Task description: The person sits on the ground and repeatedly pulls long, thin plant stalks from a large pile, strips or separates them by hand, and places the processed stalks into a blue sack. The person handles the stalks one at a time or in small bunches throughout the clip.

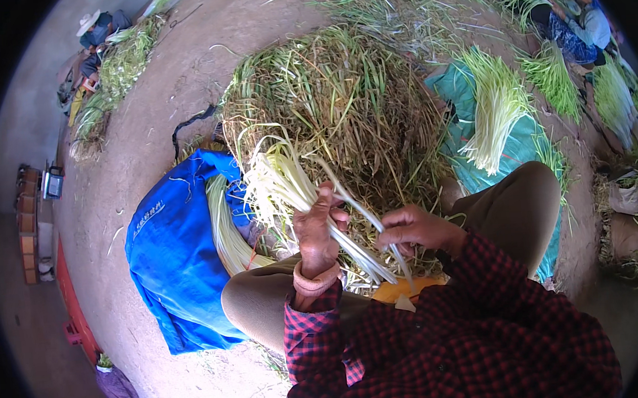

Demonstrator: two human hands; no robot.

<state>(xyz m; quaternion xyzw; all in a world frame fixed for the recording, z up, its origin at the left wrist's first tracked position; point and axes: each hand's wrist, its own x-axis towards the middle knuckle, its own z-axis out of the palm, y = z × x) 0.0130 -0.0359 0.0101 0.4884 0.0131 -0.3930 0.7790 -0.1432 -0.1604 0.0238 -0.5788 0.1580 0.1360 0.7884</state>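
My left hand [316, 227] is closed around a bundle of long pale stalks [287, 182], whose leafy ends fan out up and to the left. Their white lower ends point down towards my lap. Between the thumb and fingers of my right hand [421, 230] is a single pale stalk [357, 203], held apart from the bundle on its right side. Beyond both hands rises a big heap of green and brown, partly dried leaves [339, 97]. An orange-yellow object [405, 288] shows below the stalks, partly hidden by my sleeve.
Left of my knee, a blue cloth [177, 236] lies beside more pale stalks [223, 222]. On the right, a green sheet [460, 120] carries a pile of green-and-white stalks [496, 112]. Other people sit at far left [102, 34] and far right [579, 25] among greens.
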